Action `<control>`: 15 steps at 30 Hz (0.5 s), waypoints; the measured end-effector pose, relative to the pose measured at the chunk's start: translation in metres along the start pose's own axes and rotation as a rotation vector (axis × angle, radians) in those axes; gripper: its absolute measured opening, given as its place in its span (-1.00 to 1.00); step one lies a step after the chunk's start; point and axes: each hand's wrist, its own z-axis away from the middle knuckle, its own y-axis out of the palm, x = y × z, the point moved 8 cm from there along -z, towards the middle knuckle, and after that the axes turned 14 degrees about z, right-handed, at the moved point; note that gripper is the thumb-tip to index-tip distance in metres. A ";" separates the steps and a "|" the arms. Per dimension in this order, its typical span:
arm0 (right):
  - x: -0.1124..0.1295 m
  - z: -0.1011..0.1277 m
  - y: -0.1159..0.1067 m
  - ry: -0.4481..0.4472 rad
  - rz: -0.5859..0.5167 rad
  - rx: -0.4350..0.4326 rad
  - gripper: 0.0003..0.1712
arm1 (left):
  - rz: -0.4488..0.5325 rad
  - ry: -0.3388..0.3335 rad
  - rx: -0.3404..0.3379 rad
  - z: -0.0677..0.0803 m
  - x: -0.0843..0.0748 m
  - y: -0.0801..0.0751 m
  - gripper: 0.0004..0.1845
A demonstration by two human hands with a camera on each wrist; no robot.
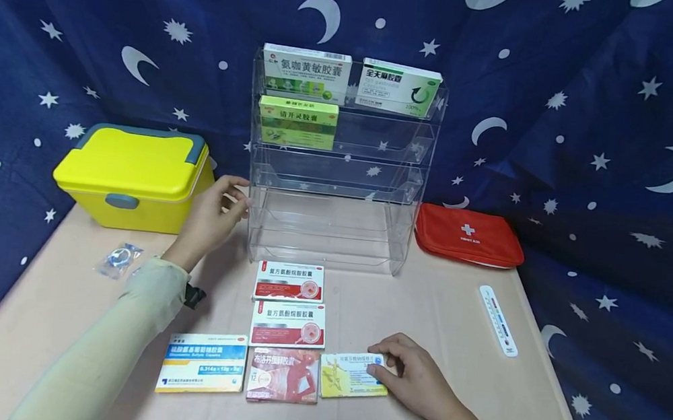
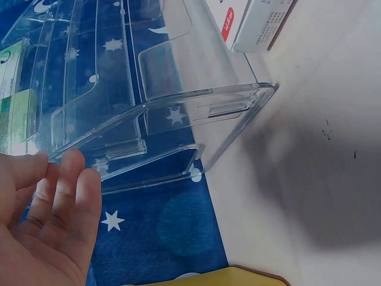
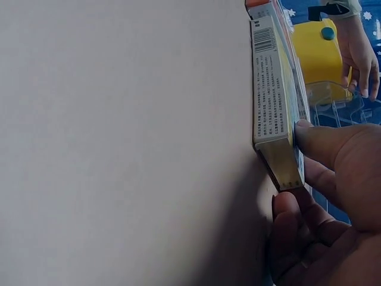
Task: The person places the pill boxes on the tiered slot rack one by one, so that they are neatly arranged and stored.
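Observation:
My left hand (image 1: 217,209) is at the left side panel of a clear tiered display rack (image 1: 331,260), thumb and fingertips right at its edge, fingers loosely bent. In the left wrist view the fingers (image 2: 86,205) stand apart, with nothing between them but the panel edge near the thumb. My right hand (image 1: 412,376) pinches the right end of a yellow-and-white medicine box (image 1: 347,383), thumb on its printed face, fingertips at its lower edge. Beside it lie a pinkish-red medicine box (image 1: 283,384), a blue, white and orange one (image 1: 202,366), and two red-and-white ones (image 1: 287,332) above.
The rack's upper tiers bear a white-and-green box (image 1: 307,75), another white box (image 1: 398,87) and a yellow-green one (image 1: 297,125). A yellow case (image 1: 133,173) and a small plastic packet (image 1: 119,260) are left. At right lie a red first-aid pouch (image 1: 468,236) and a white thermometer (image 1: 497,320).

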 end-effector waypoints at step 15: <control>-0.003 -0.004 -0.015 0.001 0.027 -0.057 -0.72 | 0.001 -0.026 0.004 -0.001 0.003 0.000 -0.64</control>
